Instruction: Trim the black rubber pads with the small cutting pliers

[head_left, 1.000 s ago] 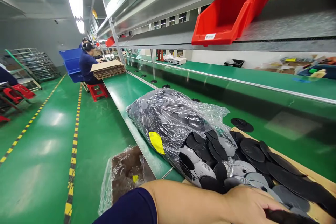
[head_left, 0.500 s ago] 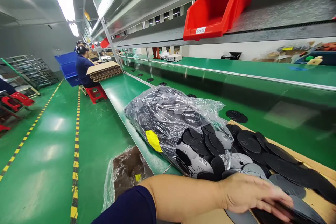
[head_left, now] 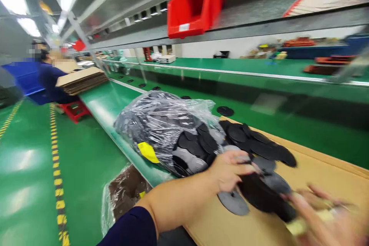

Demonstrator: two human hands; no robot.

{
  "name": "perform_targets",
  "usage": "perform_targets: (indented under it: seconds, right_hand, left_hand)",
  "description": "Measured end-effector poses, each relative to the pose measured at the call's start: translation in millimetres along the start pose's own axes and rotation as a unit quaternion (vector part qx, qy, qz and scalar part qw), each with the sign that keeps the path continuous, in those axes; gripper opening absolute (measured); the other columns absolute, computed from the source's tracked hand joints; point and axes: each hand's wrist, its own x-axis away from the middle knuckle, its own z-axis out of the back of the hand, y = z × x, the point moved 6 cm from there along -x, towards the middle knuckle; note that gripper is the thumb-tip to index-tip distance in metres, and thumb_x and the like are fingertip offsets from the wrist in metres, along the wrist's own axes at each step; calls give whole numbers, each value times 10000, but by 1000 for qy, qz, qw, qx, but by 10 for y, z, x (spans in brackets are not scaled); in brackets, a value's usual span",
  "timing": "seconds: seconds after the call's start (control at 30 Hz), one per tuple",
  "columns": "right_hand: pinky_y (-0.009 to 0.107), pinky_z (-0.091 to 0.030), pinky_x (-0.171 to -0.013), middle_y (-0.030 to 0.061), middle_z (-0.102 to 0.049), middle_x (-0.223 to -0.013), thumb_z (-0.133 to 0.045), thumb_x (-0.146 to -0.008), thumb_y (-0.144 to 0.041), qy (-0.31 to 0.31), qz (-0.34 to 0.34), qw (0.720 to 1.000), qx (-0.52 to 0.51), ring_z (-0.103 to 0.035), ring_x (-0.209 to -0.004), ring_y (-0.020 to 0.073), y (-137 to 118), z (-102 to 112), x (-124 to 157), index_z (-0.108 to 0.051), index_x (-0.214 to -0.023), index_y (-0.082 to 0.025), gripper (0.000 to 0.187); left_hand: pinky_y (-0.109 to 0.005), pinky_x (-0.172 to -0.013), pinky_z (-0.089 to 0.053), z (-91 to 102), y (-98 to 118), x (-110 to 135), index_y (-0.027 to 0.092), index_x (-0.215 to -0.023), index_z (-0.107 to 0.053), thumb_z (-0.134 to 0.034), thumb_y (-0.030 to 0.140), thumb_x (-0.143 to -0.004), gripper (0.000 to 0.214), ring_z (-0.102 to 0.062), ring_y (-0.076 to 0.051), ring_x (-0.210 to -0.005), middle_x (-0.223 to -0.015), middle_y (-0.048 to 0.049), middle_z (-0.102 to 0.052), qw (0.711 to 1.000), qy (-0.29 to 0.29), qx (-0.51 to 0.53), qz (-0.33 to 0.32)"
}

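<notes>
The left hand [head_left: 230,171] lies half-curled atop black discs [head_left: 253,150] spilled from the plastic bag [head_left: 161,123] onto cardboard [head_left: 317,177], within easy reach; the blurred right hand [head_left: 325,215] seems open.

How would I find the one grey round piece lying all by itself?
Start at the big clear plastic bag stuffed with dark discs on the green bench. Follow the discs spilling from it onto the brown cardboard sheet, to the left hand. Just below that hand lies the grey disc, flat on bare cardboard, lighter than the black ones.
</notes>
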Motion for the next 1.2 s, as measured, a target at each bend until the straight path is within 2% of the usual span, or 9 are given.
perform_targets:
  seconds: [0.07, 0.1, 0.2, 0.33, 0.43, 0.53, 0.63, 1.03, 1.2]
  right_hand:
    - [435, -474, -717, 39, -513, -929, -810, -632, -461, -13, -33, 999, 7, -575, -784, 180, -10, 14, 3, -483, -1198, -368, 660]
    - [424, -494, -733, 45, -528, -973, -815, -614, -470, -23, -24, 999, 19, -579, -810, 187, -26, 8, -3, -472, -1205, -337, 697]
    - [430, -524, -787, 64, -554, -1007, -741, -697, -495, 3, 63, 989, 135, -580, -839, 198, -66, 47, -39, -451, -1224, -241, 653]
    - [467, -482, -919, 119, -567, -1116, -573, -877, -377, -3, 196, 935, 297, -578, -991, 235, -171, 27, 20, -420, -1330, -192, 513]
    - [467, -456, -968, 137, -562, -1206, -495, -927, -308, -32, 270, 887, 374, -544, -1107, 260, -299, -53, 113, -382, -1392, -197, 492]
    - [442, -478, -939, 123, -596, -1190, -502, -926, -307, -76, 308, 850, 422, -565, -1079, 261, -363, -143, 166, -438, -1358, -203, 449]
    - [417, -501, -895, 110, -634, -1126, -507, -924, -315, -107, 323, 828, 446, -599, -1003, 249, -365, -193, 184, -496, -1301, -196, 395]
    - [402, -504, -855, 111, -641, -1058, -493, -928, -304, -124, 320, 824, 452, -602, -960, 249, -358, -198, 178, -517, -1267, -188, 359]
    - [366, -506, -801, 87, -639, -916, -458, -933, -250, -136, 310, 814, 472, -600, -846, 224, -338, -201, 161, -534, -1242, -191, 324]
  left_hand:
    - [-309, -764, -472, 4, 80, 51, 150, -912, -593, -901, 273, -437, 579, -632, -139, -708, -791, -25, -661, 998, 37, 6, -46]
    - [-289, -782, -466, 3, 111, 62, 144, -897, -602, -884, 266, -488, 512, -628, -126, -724, -804, -28, -667, 997, 41, 2, -67]
    - [-286, -830, -462, 56, 125, 47, 157, -951, -613, -841, 234, -583, 440, -633, -123, -780, -876, -31, -687, 995, 70, -14, -75]
    - [-296, -855, -469, 42, 61, 63, 170, -1027, -592, -835, 150, -562, 525, -644, -146, -866, -934, -39, -693, 997, 51, -47, -20]
    - [-284, -842, -479, 16, 50, 105, 177, -1069, -576, -829, 110, -548, 584, -648, -143, -853, -915, -29, -696, 997, 38, -62, -3]
    - [-257, -803, -489, 22, 53, 104, 175, -1065, -587, -818, 120, -573, 546, -649, -130, -821, -904, -22, -694, 997, 35, -62, 0]
    - [-237, -761, -497, 22, 54, 87, 169, -1043, -605, -814, 134, -585, 505, -642, -122, -793, -887, -14, -689, 998, 27, -59, 7]
    - [-200, -664, -502, -10, 63, 118, 162, -1030, -616, -805, 119, -606, 466, -629, -110, -754, -857, -13, -676, 997, 28, -64, 17]
    - [-202, -614, -495, 3, 70, 119, 168, -1048, -605, -810, 129, -600, 494, -618, -124, -768, -885, -22, -657, 997, 30, -72, 3]
